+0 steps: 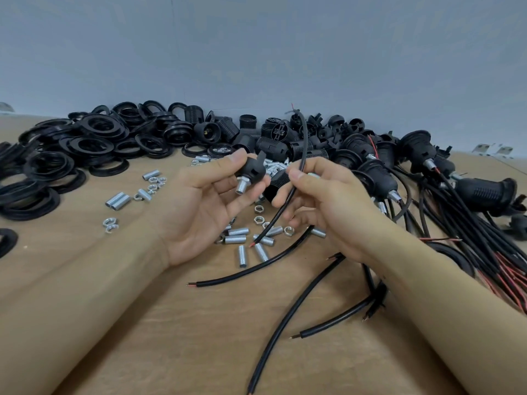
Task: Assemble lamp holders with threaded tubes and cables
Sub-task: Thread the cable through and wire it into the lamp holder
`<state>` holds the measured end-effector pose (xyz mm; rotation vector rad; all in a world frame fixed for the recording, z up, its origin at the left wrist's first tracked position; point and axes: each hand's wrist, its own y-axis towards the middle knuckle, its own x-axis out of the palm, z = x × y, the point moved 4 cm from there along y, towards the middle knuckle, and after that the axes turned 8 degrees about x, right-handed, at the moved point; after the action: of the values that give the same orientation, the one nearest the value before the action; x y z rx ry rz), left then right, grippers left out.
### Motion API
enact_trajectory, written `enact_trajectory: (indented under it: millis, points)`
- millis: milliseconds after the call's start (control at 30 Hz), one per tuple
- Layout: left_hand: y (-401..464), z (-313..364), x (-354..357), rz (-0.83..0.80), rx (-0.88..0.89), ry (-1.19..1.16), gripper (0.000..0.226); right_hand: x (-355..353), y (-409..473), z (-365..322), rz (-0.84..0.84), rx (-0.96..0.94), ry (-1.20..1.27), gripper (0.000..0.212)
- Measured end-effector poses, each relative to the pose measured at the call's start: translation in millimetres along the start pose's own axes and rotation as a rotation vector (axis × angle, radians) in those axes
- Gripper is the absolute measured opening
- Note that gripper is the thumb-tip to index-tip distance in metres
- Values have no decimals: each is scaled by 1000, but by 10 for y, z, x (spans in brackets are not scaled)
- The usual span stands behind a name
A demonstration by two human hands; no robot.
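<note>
My left hand (205, 201) holds a black lamp holder cap (252, 168) between thumb and fingers, palm up. A silver threaded tube (241, 186) sticks out of the cap toward me. My right hand (322, 201) pinches a black cable (296, 178) just right of the cap. The cable runs from a stripped red end (252, 244) near the table up past my fingers to its far tip (295, 109). The two hands are close but apart.
Loose threaded tubes (238, 232) and nuts (258, 208) lie on the brown table (142, 323) below my hands. Black rings (85, 146) are heaped at the left, lamp holder bodies (273, 138) at the back. Assembled holders with cables (427, 172) are piled right. Spare cables (285, 309) lie near me.
</note>
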<state>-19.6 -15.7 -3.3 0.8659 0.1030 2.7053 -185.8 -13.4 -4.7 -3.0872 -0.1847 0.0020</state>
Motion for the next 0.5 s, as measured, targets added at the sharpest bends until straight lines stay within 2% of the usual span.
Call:
enact_trajectory:
  millis: [133, 300, 367, 500]
  points:
    - [2, 8, -11, 30, 0, 6, 15, -14, 18, 17, 5, 42, -101, 9]
    - [-9, 0, -9, 31, -11, 7, 15, -151, 15, 34, 78, 127, -407, 15]
    - [-9, 5, -11, 42, -11, 5, 15, -256, 19, 24, 123, 190, -427, 18]
    - [-10, 23, -21, 55, -4, 1, 16, -567, 30, -5, 295, 290, -439, 11]
